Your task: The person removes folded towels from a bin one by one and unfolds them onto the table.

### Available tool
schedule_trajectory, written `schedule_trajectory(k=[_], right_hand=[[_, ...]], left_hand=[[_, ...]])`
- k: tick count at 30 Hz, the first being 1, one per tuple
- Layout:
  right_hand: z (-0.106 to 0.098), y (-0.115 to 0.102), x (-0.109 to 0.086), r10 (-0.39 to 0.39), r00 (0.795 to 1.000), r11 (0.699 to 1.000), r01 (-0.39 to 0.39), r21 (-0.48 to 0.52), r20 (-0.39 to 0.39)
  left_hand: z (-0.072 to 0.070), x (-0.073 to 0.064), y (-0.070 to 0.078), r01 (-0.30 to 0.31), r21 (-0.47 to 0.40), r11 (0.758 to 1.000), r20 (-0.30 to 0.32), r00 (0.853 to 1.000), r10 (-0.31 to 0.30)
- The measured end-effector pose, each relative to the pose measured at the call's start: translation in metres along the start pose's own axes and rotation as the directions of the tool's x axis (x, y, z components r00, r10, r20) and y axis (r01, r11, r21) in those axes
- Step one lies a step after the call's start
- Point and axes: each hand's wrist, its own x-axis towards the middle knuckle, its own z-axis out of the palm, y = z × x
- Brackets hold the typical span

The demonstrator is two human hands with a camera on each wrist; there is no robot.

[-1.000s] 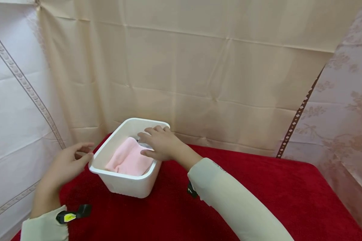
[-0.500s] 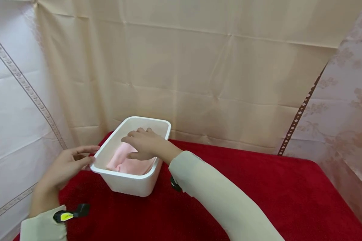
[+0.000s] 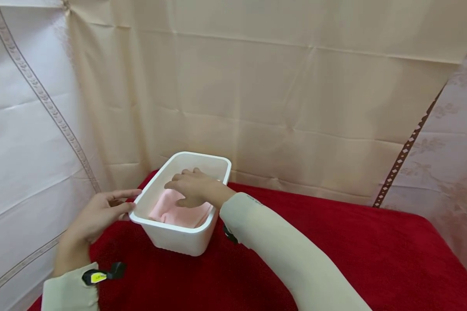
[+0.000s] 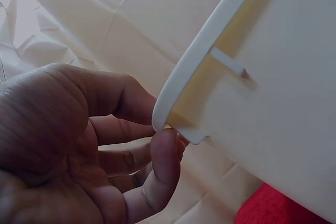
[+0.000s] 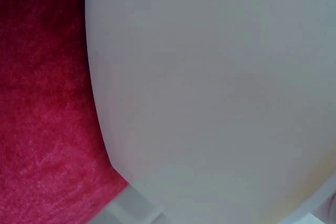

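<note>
A white plastic bin (image 3: 175, 239) stands on a red cloth at the left end of the table. Folded pink fabric (image 3: 184, 217) lies inside it. My left hand (image 3: 97, 215) pinches the rim at the bin's near left corner; the left wrist view shows the thumb and forefinger (image 4: 140, 103) at that edge. Inside the bin, my right hand (image 3: 194, 188) lies palm down over the pink fabric, fingers spread and reaching toward the left wall. The palm's underside is hidden. The bin's outer wall (image 5: 210, 77) fills most of the right wrist view.
Red plush cloth (image 3: 315, 224) covers the table and runs on to the right of the bin. Beige curtain (image 3: 264, 95) hangs close behind the bin. White curtain panels (image 3: 27, 142) close off the left side, with patterned ones (image 3: 455, 172) at the right.
My right hand has moved left and down over the pink fabric, covering a greyish thing seen beside it earlier. The left hand has closed in on the rim. The head view has shifted slightly.
</note>
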Motion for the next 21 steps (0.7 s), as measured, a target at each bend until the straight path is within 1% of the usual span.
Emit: schedule_trajectory(k=[3,6,12,16,21], right_hand=[[0.003,0.001,0.004,-0.019,1.0,1.0,0.019,-0.012,0.0],[0.004,0.0,0.008,-0.043,0.999,0.998,0.043,-0.036,0.005],[0.01,-0.004,0.015,-0.072,0.997,0.993,0.073,-0.088,0.008],[0.015,-0.006,0.019,-0.097,0.995,0.991,0.098,-0.094,0.016],[0.019,-0.006,0.022,-0.112,0.994,0.991,0.113,-0.069,0.02]], left_hand=[[0.0,0.003,0.002,0.018,0.023,1.0,-0.008,1.0,-0.018],[0.0,0.005,0.003,0.029,0.028,0.999,-0.011,1.0,-0.029],[0.001,0.005,0.002,0.04,0.001,0.999,-0.01,0.999,-0.04],[0.001,0.004,0.002,0.052,-0.002,0.999,-0.011,0.999,-0.052],[0.001,0.003,0.002,0.05,0.002,0.999,-0.011,0.999,-0.05]])
